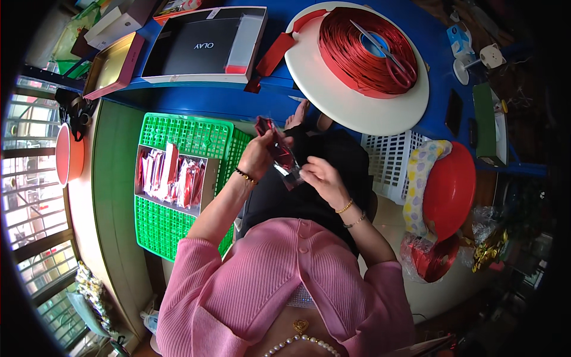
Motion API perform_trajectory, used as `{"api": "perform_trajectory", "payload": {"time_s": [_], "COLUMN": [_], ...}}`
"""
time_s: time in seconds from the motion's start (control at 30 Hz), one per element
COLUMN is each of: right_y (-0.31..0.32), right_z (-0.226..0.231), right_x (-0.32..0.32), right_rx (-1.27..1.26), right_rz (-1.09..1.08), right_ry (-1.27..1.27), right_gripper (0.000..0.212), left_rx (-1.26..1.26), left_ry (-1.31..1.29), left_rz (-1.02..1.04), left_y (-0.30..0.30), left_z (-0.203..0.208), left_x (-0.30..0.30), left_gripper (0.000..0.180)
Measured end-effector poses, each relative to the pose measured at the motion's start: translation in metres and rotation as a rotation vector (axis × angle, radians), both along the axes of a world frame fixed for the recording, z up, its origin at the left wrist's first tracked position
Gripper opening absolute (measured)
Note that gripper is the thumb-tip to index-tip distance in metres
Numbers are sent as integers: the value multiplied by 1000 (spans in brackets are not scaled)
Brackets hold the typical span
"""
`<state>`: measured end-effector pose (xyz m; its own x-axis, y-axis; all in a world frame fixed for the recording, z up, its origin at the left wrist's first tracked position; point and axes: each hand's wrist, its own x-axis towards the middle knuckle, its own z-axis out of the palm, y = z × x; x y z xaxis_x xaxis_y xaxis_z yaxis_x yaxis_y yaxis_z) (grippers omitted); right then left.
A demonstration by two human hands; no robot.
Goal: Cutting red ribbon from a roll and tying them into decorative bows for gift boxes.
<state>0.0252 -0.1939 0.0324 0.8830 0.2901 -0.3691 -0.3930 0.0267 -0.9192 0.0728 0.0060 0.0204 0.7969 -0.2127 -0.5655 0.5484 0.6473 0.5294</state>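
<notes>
Above our lap (282, 205), our left hand (256, 156) clamps its fingers on a clear packet (282, 154) with dark red contents, our right hand (327, 181) curls its fingers at the lower end, gripping or not we cannot tell, and pale lettering (204, 45) marks an open box's black insert (178, 56).

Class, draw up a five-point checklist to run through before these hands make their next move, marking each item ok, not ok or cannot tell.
1. Left hand grips the clear plastic packet with dark red contents: ok.
2. Right hand grips the packet's near end: cannot tell; its fingertips are at the edge.
3. Packet sealed: cannot tell; too small to see.
4. Red-handled metal scissors stowed off the round red ribbon roll: not ok; they lie on it.
5. Open rectangular box of red packets rests on the green plastic basket: ok.
</notes>
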Motion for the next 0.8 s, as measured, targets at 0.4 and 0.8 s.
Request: {"api": "perform_trajectory", "payload": {"time_s": [0.4, 0.8], "right_y": [17, 15], "right_z": [-28, -5], "right_x": [-5, 2], "right_rx": [287, -562], "right_rz": [-70, 388], "right_ry": [347, -922], "right_gripper": [16, 27], "left_rx": [345, 421], "left_ry": [75, 61], "left_rz": [-460, -443], "left_y": [0, 5], "left_z": [-14, -27], "left_x": [-47, -51], "left_gripper": [22, 13]}}
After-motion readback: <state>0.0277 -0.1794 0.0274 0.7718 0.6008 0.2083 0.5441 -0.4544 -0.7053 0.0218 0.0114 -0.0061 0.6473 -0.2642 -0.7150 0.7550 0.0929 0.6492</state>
